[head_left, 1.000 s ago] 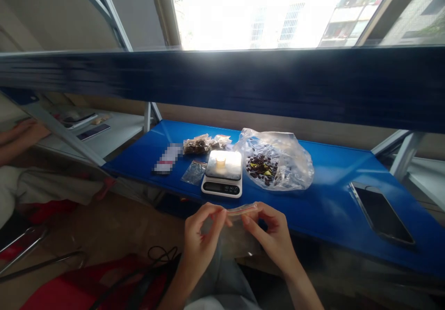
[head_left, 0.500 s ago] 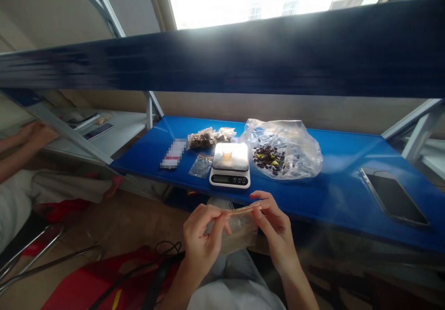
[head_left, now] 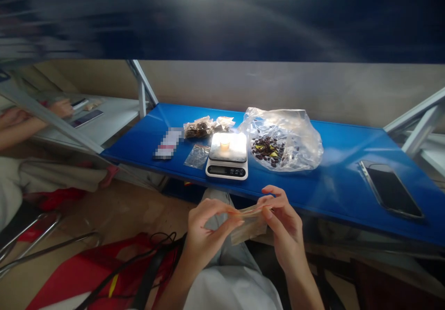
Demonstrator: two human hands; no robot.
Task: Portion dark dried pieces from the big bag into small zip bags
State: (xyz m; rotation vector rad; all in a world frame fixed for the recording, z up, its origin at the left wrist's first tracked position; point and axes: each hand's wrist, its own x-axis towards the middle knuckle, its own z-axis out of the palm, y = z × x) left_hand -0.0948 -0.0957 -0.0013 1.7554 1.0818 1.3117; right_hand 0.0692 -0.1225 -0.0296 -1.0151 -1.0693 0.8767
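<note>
Between my two hands, just in front of the table's edge, is a small clear zip bag [head_left: 248,231]. My left hand [head_left: 208,226] pinches its top edge at the left corner. At the right end of the same edge, my right hand [head_left: 283,224] grips it between thumb and fingers. Beyond them stands a white digital scale [head_left: 227,157] with a small cup [head_left: 225,146] on its plate. To the right of the scale lies a large clear plastic bag [head_left: 302,143] with dark pieces and some yellow bits [head_left: 267,151] in it.
Left of the scale lie a flat clear bag [head_left: 197,156], several filled small bags [head_left: 200,127] and a blurred-out flat object [head_left: 168,143]. A phone [head_left: 391,189] rests at the right of the blue table [head_left: 344,161]. Another person's hand [head_left: 61,108] is at the far left.
My view has tilted down, so the window is out of sight. My hands and the zip bag have shifted slightly right, and the bag's top edge is still held at both ends.
</note>
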